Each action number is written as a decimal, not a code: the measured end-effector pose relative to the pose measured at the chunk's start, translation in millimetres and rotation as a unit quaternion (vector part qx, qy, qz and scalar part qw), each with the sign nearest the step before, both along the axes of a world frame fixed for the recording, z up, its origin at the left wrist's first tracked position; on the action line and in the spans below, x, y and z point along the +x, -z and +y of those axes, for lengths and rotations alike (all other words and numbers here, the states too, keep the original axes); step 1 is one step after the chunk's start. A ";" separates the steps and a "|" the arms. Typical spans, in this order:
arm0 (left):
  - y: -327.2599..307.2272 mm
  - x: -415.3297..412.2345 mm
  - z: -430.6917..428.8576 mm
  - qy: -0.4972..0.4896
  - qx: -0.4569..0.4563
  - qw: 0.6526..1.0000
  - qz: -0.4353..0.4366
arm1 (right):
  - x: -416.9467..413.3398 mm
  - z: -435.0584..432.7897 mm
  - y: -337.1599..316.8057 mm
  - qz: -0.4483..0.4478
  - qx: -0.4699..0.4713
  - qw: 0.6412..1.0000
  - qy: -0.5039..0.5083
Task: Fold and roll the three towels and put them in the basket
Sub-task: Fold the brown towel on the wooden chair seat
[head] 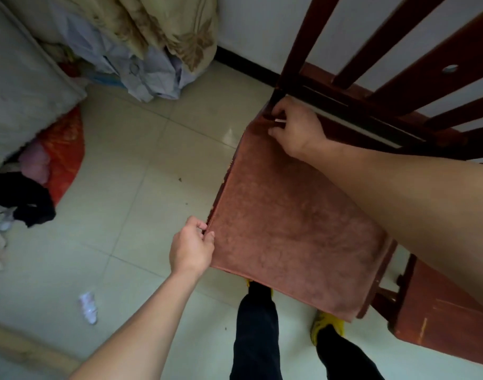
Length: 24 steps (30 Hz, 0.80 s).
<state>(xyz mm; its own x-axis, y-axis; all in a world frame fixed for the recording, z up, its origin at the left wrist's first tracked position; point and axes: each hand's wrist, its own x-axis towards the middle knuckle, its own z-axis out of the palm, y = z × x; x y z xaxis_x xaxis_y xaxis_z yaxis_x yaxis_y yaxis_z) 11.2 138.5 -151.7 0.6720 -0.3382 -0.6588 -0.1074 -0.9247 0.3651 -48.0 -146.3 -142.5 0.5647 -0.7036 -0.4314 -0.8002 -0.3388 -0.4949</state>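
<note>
A reddish-brown towel (292, 223) lies spread flat over a wooden seat, its near edge hanging over the front. My left hand (192, 246) pinches the towel's near left corner. My right hand (295, 127) pinches the far left corner, close to the wooden backrest. The towel's left edge runs straight between the two hands. No basket and no other towels are in sight.
A red-brown wooden chair or bench (437, 319) with slatted back (399, 64) stands at the right. My legs and yellow shoes (326, 326) are below the towel. Heaps of clothes and bedding (141, 42) lie at the left and back; crumpled paper (88, 308) is on the tiled floor.
</note>
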 end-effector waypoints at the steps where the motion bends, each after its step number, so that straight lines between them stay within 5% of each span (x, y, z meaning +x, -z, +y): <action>1: 1.0 4.3 1.0 0.011 0.013 1.000 -0.003 | 0.8 3.1 -0.5 0.001 0.004 1.000 -0.004; 7: -9.4 -2.1 -1.7 -0.009 0.072 0.997 0.031 | -76.5 26.4 -30.9 0.026 -0.053 0.996 0.061; 10: -13.4 -11.7 -0.7 -0.032 0.092 0.995 0.034 | -139.0 56.9 -31.5 0.059 0.059 0.991 0.101; 12: -15.2 -19.0 1.9 -0.050 0.094 0.994 0.036 | -182.7 77.6 -27.6 0.084 0.140 0.975 0.154; 18: -2.7 -41.7 19.8 -0.184 0.039 0.979 0.073 | -304.7 128.1 -17.6 0.139 0.083 0.918 0.363; 24: -10.3 -61.4 11.8 -0.292 -0.039 0.953 0.079 | -326.3 194.3 0.6 0.123 0.222 0.852 0.458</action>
<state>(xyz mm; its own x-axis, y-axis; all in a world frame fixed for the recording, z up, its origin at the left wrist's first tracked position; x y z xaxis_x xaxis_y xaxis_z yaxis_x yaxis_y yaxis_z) -50.2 150.3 -141.4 0.6553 0.0104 -0.7553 0.4780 -0.7799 0.4040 -374.3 48.0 -143.1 -0.2803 -0.5362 -0.7962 -0.7258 0.6612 -0.1898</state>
